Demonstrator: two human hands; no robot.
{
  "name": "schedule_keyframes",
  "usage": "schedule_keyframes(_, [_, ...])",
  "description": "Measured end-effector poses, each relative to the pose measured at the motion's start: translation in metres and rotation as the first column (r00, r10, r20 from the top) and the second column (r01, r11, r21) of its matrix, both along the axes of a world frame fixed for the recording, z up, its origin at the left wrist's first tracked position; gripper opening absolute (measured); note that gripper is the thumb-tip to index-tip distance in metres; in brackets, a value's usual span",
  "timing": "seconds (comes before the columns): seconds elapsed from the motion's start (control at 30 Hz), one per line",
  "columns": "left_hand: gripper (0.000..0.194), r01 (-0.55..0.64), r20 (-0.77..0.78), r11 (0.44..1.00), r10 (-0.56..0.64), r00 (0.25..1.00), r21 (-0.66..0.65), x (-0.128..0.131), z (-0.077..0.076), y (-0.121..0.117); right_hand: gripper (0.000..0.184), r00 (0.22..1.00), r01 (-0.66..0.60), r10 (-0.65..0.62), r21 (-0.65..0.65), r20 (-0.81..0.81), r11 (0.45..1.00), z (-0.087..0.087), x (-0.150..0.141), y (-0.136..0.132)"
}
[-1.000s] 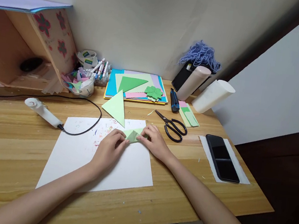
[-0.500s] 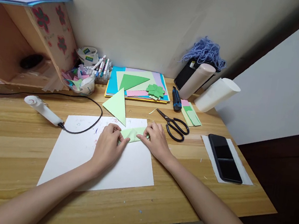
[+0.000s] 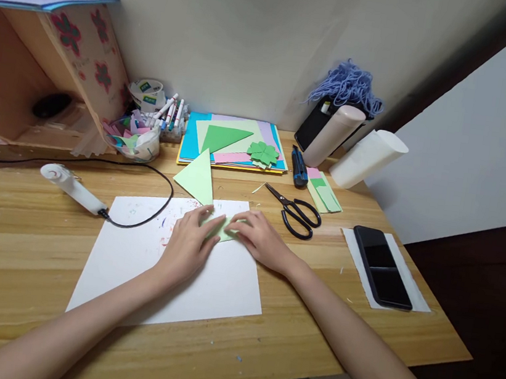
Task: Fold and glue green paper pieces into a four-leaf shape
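Observation:
A strip of folded light green paper (image 3: pixel 228 236) lies on the white sheet (image 3: pixel 165 293), mostly covered by my hands. My left hand (image 3: pixel 189 240) holds it at the left end, with thumb and fingers around its near and far edges. From the right, my right hand (image 3: pixel 260 239) reaches over the strip, fingers stretched out and their tips touching its top. Just behind my left hand sits a light green paper triangle (image 3: pixel 197 176), its lower corner over the sheet's far edge. Black-handled scissors (image 3: pixel 294 210) lie beyond my right hand, slightly open.
Behind are stacked coloured papers (image 3: pixel 189 141) with a green paper clover (image 3: pixel 263 152), a blue cutter (image 3: pixel 299 167) and paper strips (image 3: pixel 324 193). A corded white glue-gun-like tool (image 3: pixel 73 187) lies left. A phone (image 3: pixel 381 267) rests right; a scrap cup (image 3: pixel 138 140) stands back left.
My right hand has moved left along the strip, from pinching its right end to lying over it with straighter fingers. My left fingers have spread and shifted slightly over the paper.

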State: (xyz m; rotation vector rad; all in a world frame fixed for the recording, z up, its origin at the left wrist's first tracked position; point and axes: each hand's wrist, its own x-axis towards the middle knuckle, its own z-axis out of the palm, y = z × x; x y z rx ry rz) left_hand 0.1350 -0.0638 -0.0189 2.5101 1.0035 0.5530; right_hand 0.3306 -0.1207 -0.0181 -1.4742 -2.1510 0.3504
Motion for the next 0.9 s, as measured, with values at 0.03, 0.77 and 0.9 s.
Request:
schedule_keyframes(0.03, [0.035,0.030,-0.021,1.000,-0.029,0.999,0.005,-0.001,0.000,0.001,0.027,0.994,-0.107,0.107,-0.002,0.009,0.994,0.001,0.002,0.000])
schedule_keyframes(0.77, [0.039,0.270,-0.150,0.960,-0.257,0.955,0.071,-0.007,0.006,0.003,0.020,0.990,-0.140,0.140,0.026,0.012,0.990,0.008,0.027,-0.007])
schedule_keyframes(0.9, [0.038,0.292,-0.090,0.948,-0.282,0.955,0.126,-0.003,0.005,0.005,0.022,0.987,-0.148,0.142,0.082,0.071,0.986,0.002,0.020,-0.005])
